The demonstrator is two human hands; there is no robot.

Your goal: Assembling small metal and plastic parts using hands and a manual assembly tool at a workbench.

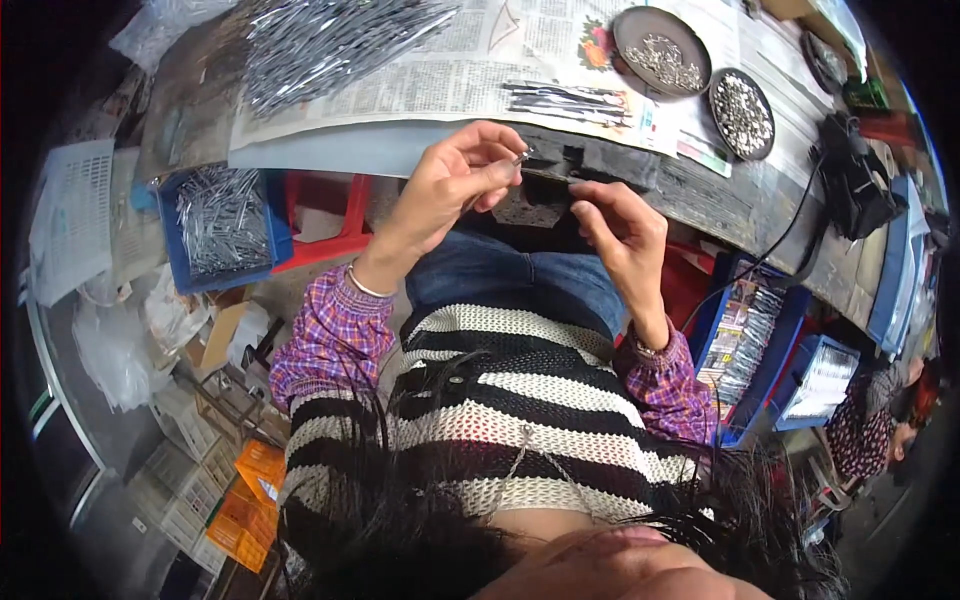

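Observation:
My left hand [452, 182] is raised at the front edge of the bench, thumb and forefinger pinched on a small shiny metal piece [524, 156]. My right hand [632, 235] hovers a little to the right, apart from the left. Its thumb and forefinger are bent toward each other, and whatever lies between their tips is too small to make out. Just beyond both hands, a dark block-like fixture [610, 160] sits at the bench edge. On newspaper [420, 95] behind it lies a small row of slim metal strips [565, 103].
A large heap of metal strips [330, 50] covers the back left. Two round dishes, a brown one [632, 28] and a dark one [769, 130], hold small metal parts. Blue bins stand left [283, 215] and right [775, 385] below the bench. A black bag [858, 185] lies far right.

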